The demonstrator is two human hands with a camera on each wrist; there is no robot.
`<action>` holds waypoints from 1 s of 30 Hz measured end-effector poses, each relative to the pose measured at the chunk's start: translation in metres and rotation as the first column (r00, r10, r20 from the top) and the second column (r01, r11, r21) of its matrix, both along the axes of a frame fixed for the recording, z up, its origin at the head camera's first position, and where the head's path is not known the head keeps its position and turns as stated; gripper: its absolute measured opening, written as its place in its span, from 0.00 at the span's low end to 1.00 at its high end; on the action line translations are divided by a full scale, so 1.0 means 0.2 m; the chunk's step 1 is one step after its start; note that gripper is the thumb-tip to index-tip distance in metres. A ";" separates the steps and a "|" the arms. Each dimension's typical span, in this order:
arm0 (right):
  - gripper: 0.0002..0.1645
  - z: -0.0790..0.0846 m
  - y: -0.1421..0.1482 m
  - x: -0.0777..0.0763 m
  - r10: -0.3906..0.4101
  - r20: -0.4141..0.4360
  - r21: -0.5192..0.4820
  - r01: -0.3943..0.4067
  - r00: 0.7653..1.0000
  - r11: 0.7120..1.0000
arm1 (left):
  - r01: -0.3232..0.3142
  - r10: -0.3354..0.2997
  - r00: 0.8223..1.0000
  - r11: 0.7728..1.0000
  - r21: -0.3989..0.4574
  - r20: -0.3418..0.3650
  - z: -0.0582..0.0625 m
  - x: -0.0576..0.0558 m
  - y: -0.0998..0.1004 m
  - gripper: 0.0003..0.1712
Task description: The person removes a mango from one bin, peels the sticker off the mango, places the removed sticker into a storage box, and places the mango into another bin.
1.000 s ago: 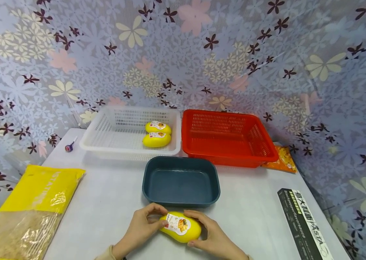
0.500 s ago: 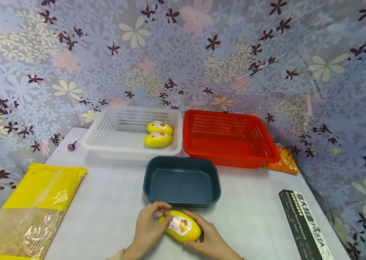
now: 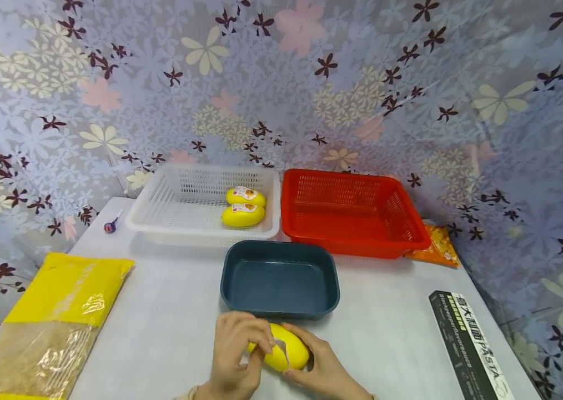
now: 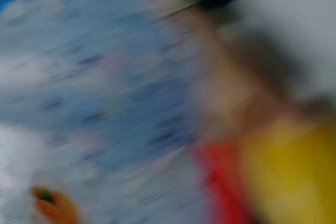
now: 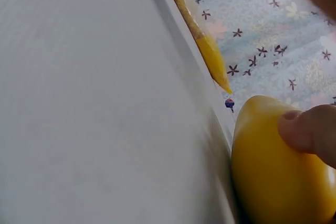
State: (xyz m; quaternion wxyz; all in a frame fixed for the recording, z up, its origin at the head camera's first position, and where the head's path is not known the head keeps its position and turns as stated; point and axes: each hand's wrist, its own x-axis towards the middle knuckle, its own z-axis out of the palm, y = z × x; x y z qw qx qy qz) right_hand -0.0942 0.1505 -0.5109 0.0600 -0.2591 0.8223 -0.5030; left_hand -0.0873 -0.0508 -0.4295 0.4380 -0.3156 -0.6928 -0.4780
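Note:
A yellow mango [image 3: 292, 340] lies on the white table in front of the dark blue tray [image 3: 279, 284]. My left hand [image 3: 239, 350] pinches the white label [image 3: 281, 347], which is lifted off the mango's top and folded back. Fingers and thumb of my right hand [image 3: 326, 362] grip the mango's right end. In the right wrist view the right thumb [image 5: 307, 129] presses on the mango's smooth side. The left wrist view is too blurred to show the fingers. Two more mangoes [image 3: 243, 215], with labels on, lie in the white basket [image 3: 201, 229].
A red basket [image 3: 356, 244] stands beside the white one, with an orange snack bag [image 3: 433, 249] partly under it. On the right is a black pasta box [image 3: 468, 344]; on the left a yellow bag [image 3: 56, 311]. A lollipop [image 3: 110, 226] lies back left.
My left hand has turned over and pulled the label up from the mango, where it lay flat before. The right hand keeps its hold on the mango.

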 end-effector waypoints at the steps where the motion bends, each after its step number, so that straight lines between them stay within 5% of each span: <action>1: 0.44 0.00 0.00 -0.01 -0.005 -0.009 0.002 0.005 1.000 1.000 | -0.007 0.007 0.999 1.000 0.006 -0.040 0.07 -0.02 -0.01 0.11; 3: 0.45 0.01 0.00 -0.02 -0.013 0.005 0.017 0.012 1.000 1.000 | -0.053 0.053 0.998 0.998 0.015 -0.019 0.19 -0.07 -0.05 0.07; 6: 0.45 0.01 -0.01 -0.01 -0.008 0.061 0.035 0.006 0.998 0.999 | -0.192 0.199 0.975 0.978 -0.078 0.096 0.21 -0.16 -0.12 0.05; 9: 0.45 0.02 0.00 0.00 -0.011 0.131 0.074 0.001 0.991 0.997 | -0.307 0.342 0.925 0.929 -0.206 0.166 0.19 -0.25 -0.16 0.12; 12: 0.44 0.04 0.00 0.00 -0.017 0.167 0.103 0.000 0.986 0.995 | -0.350 0.438 0.868 0.873 -0.340 0.232 0.17 -0.33 -0.18 0.13; 16: 0.44 0.05 0.00 0.00 -0.006 0.208 0.108 -0.017 0.978 0.994 | -0.324 0.489 0.830 0.815 -0.481 0.269 0.15 -0.41 -0.19 0.12; 22: 0.44 0.06 0.01 0.00 -0.001 0.221 0.114 -0.025 0.975 0.993 | -0.256 0.495 0.837 0.730 -0.634 0.232 0.15 -0.49 -0.16 0.08; 25: 0.44 0.06 0.01 0.00 -0.001 0.210 0.123 -0.025 0.978 0.992 | -0.203 0.504 0.828 0.678 -0.707 0.246 0.15 -0.51 -0.14 0.10; 28: 0.43 0.06 0.01 0.00 0.005 0.216 0.124 -0.032 0.976 0.992 | -0.084 0.508 0.795 0.634 -0.768 0.332 0.15 -0.54 -0.12 0.12; 30: 0.44 0.06 0.01 0.00 0.011 0.219 0.127 -0.040 0.976 0.991 | 0.016 0.506 0.755 0.621 -0.784 0.416 0.15 -0.56 -0.11 0.13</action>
